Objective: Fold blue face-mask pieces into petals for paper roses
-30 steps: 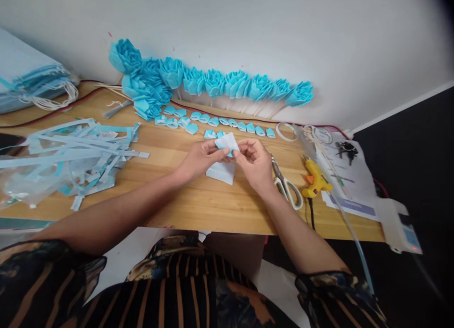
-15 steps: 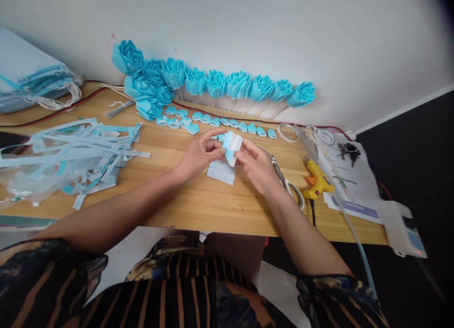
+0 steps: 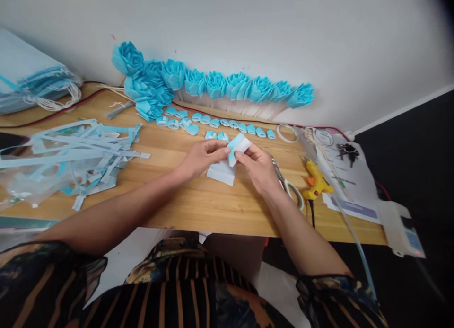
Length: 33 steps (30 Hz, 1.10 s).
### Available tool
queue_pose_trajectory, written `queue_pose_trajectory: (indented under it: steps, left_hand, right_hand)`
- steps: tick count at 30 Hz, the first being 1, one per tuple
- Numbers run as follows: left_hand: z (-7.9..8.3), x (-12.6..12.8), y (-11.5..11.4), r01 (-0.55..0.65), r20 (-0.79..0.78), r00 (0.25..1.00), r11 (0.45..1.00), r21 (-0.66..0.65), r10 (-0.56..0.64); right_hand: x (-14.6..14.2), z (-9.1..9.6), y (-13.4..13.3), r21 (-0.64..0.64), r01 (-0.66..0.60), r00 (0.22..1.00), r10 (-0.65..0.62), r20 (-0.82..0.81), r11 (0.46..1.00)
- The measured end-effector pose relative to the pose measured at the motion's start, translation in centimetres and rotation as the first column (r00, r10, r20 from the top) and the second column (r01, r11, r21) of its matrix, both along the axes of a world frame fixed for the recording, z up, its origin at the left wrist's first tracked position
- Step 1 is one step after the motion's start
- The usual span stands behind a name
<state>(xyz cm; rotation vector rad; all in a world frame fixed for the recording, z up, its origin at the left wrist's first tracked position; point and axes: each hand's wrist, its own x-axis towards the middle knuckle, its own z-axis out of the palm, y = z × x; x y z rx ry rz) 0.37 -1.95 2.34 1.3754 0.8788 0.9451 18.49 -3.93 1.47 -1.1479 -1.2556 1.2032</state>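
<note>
- Held piece (image 3: pixel 235 142), blue on one side and pale on the other, has tipped over toward one o'clock and slid a little toward three o'clock since half a second ago; the left forefinger, raised then, has come down.
- That drop has uncovered two small blue folded pieces (image 3: pixel 223 136), near the held piece at about ten o'clock.
- Left hand (image 3: pixel 198 160), at nine o'clock from the held piece: thumb and forefinger pinch its near-left edge.
- Right hand (image 3: pixel 258 167), between four and five o'clock: thumb pressed on the pale face, fingers behind, partly hidden.
- Pale sheet (image 3: pixel 220 173) lies flat on the wooden table (image 3: pixel 184 209) between seven and eight o'clock, just below the held piece in view.
- Blue flowers (image 3: pixel 215 84) lean along the wall from ten round to two o'clock, with rows of folded petals (image 3: pixel 214 123) in front of them.
- Tape roll (image 3: pixel 288 141) sits between two and three o'clock; scissors (image 3: pixel 284 181), partly behind the right wrist, at four; yellow glue gun (image 3: pixel 317 181) between three and four.
- Cut strips (image 3: pixel 81 153) heap up at nine o'clock.
</note>
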Motion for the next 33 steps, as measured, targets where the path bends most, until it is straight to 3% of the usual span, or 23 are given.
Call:
queue_pose_trajectory:
  steps: [5,16,24,33]
  left_hand:
    - [0.24,-0.03,-0.38,0.037,-0.150,0.988,0.998,-0.043,-0.043]
    - [0.67,0.02,-0.15,0.012,-0.065,0.998,0.999,-0.042,-0.014]
    - [0.02,0.00,-0.26,0.077,-0.188,0.979,0.997,-0.024,-0.080]
    - [0.31,0.12,-0.35,0.082,-0.172,0.981,0.996,-0.028,-0.086]
  right_hand:
    - [-0.19,0.08,0.02,0.003,0.014,1.000,-0.014,-0.004,1.000]
    - [-0.16,-0.34,0.03,0.028,-0.028,0.999,0.027,0.017,0.999]
    - [-0.21,0.44,-0.18,0.019,-0.009,1.000,0.008,0.030,1.000]
    - [-0.02,0.46,-0.13,0.042,0.012,0.995,-0.016,0.097,0.999]
